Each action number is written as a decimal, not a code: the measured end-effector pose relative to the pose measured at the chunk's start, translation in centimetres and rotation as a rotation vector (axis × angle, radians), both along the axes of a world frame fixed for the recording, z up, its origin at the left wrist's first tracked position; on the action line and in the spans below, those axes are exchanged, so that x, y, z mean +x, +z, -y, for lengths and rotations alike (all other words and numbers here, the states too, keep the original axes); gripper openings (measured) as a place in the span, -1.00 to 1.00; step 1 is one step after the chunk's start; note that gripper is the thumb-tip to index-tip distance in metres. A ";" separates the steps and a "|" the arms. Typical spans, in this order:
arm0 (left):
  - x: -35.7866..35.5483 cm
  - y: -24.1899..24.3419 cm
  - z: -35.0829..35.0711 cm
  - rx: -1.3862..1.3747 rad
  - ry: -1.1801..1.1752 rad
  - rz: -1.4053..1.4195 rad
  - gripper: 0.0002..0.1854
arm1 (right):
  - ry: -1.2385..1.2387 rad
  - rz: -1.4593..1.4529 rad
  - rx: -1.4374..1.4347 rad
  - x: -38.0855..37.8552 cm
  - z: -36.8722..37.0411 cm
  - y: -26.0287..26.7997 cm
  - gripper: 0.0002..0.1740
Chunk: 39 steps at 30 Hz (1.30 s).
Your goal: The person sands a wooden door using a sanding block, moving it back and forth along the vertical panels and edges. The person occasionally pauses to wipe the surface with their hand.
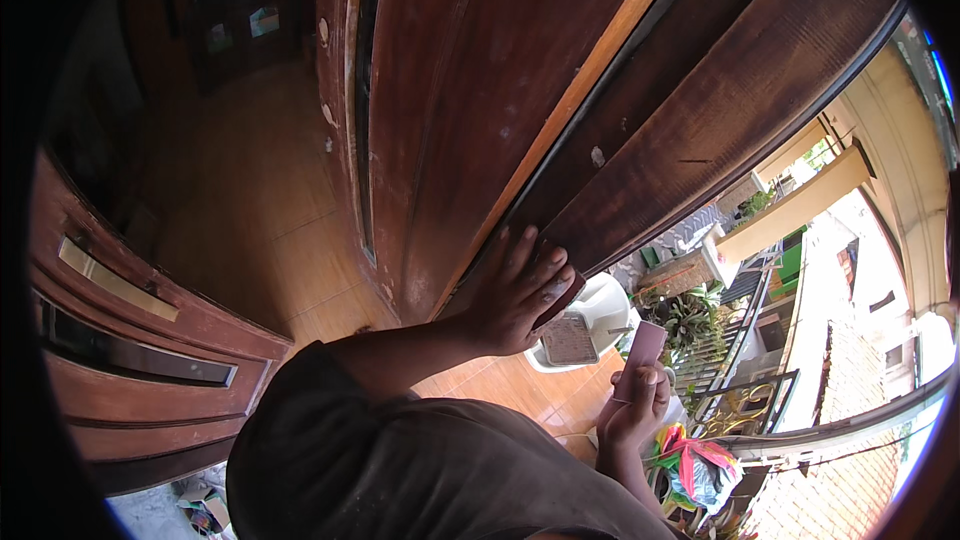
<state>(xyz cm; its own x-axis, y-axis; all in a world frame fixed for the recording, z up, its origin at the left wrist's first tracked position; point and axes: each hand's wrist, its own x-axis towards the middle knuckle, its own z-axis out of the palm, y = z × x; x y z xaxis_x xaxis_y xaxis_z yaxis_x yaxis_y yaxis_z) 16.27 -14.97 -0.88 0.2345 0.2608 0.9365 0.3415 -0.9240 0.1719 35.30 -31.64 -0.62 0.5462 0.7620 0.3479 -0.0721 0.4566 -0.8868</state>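
My left hand (517, 300) lies against the lower part of a dark brown wooden door frame (675, 120), fingers spread over the wood. Beside it stands a reddish-brown wooden door panel (487, 90), with a strip of lighter wood (577, 97) along its edge. Pale chips and scuffs mark the frame's surface. Further right, my right hand (637, 401) grips a flat mauve strip (646, 349), possibly folded sandpaper, between thumb and fingers. The strip's lower part is hidden in the grip. It is held apart from the wood.
A white plastic stool or basin (611, 300) bears a shallow rectangular tray (570, 337). Orange tiles (495, 382) cover the floor. Another door leaf (150, 360) stands at left. Colourful plastic bags (697, 469), potted plants (686, 315) and a metal railing (750, 409) are at right.
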 end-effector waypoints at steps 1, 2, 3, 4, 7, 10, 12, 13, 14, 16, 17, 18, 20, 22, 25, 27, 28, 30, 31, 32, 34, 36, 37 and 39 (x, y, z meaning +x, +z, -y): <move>0.2 0.5 -0.4 -0.008 0.014 -0.062 -0.20 | -0.018 -0.023 -0.049 0.0 0.1 0.0 -0.81; 0.2 0.8 -0.4 0.019 0.022 -0.095 -0.25 | -0.045 -0.046 -0.066 0.0 0.1 0.1 -0.81; 0.2 1.0 -0.6 0.016 0.040 -0.153 -0.29 | -0.102 -0.073 -0.076 0.0 0.0 0.1 -0.80; 0.4 1.1 -0.8 0.067 0.027 -0.100 -0.25 | -0.089 -0.098 -0.090 0.0 0.0 0.2 -0.80; 0.3 0.1 -0.6 -0.015 0.033 -0.128 -0.13 | -0.052 -0.120 -0.089 -0.2 -0.5 0.3 -0.77; 0.1 -0.7 -0.7 -0.070 0.037 -0.206 -0.08 | -0.010 0.006 -0.031 -0.3 -0.9 0.6 -0.75; 0.0 -0.6 -0.7 0.030 -0.002 -0.102 -0.11 | -0.009 0.017 0.009 -0.3 -1.1 0.7 -0.75; 0.2 -0.1 -1.1 0.022 0.001 -0.140 -0.15 | -0.016 -0.010 -0.053 -0.3 -1.2 0.6 -0.75; 0.1 0.5 -1.2 0.074 -0.003 -0.121 -0.19 | -0.037 -0.041 -0.063 -0.2 -1.3 0.6 -0.76; 0.1 1.2 -1.3 0.090 0.009 -0.122 -0.19 | -0.057 -0.097 -0.083 -0.2 -1.4 0.2 -0.76; 0.0 1.3 -1.0 0.054 0.029 -0.138 -0.15 | -0.055 -0.118 -0.091 -0.2 -1.4 0.0 -0.77; 0.0 1.4 -1.0 -0.033 0.059 -0.211 -0.11 | -0.010 -0.124 -0.103 -0.1 -1.5 -0.2 -0.77; -0.3 0.9 -0.7 -0.091 0.049 -0.252 -0.06 | -0.015 -0.045 -0.045 0.0 -1.5 -0.5 -0.79; -0.5 0.6 -0.7 -0.118 0.041 -0.286 -0.06 | 0.027 -0.005 0.025 0.1 -1.6 -0.6 -0.80; 0.1 0.9 -1.3 -0.034 0.003 -0.171 -0.15 | 0.005 -0.030 0.003 0.2 -1.6 -0.5 -0.79; 0.5 1.9 -1.6 0.021 -0.003 -0.114 -0.22 | -0.034 -0.101 -0.061 0.1 -1.5 -0.4 -0.80; 0.4 1.5 -1.3 0.007 0.011 -0.142 -0.15 | -0.050 -0.112 -0.075 0.1 -1.4 -0.3 -0.80; 0.3 -0.1 -1.0 -0.091 0.020 -0.226 -0.08 | -0.028 -0.084 -0.075 -0.2 -1.3 -0.2 -0.80; 0.2 -0.5 -0.7 -0.124 0.015 -0.249 -0.04 | 0.008 -0.046 -0.061 -0.4 -1.2 -0.2 -0.79; 0.4 -0.4 -1.0 -0.123 0.019 -0.223 -0.04 | 0.046 -0.008 -0.015 -0.6 -1.3 -0.1 -0.79; 0.5 -0.3 -1.1 0.008 -0.024 -0.015 -0.04 | 0.035 0.026 -0.039 -1.1 -1.4 -0.1 -0.77; 0.7 -0.3 -1.4 0.058 -0.018 -0.058 -0.11 | 0.042 0.069 -0.013 -1.6 -1.6 0.0 -0.75; 0.8 -0.4 -1.7 0.055 -0.008 -0.106 -0.14 | 0.068 0.091 -0.041 -1.7 -1.7 0.0 -0.75; 0.8 -0.8 -1.8 0.063 -0.014 -0.079 -0.16 | 0.125 0.156 -0.009 -2.1 -2.0 0.1 -0.75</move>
<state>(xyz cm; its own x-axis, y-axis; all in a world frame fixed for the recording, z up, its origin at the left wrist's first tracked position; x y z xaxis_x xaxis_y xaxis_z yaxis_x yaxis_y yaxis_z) 17.09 -13.15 -1.67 0.3115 0.1984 0.9293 0.3387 -0.9369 0.0865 33.18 -29.61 -0.50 0.3872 0.8238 0.4139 0.0108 0.4448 -0.8955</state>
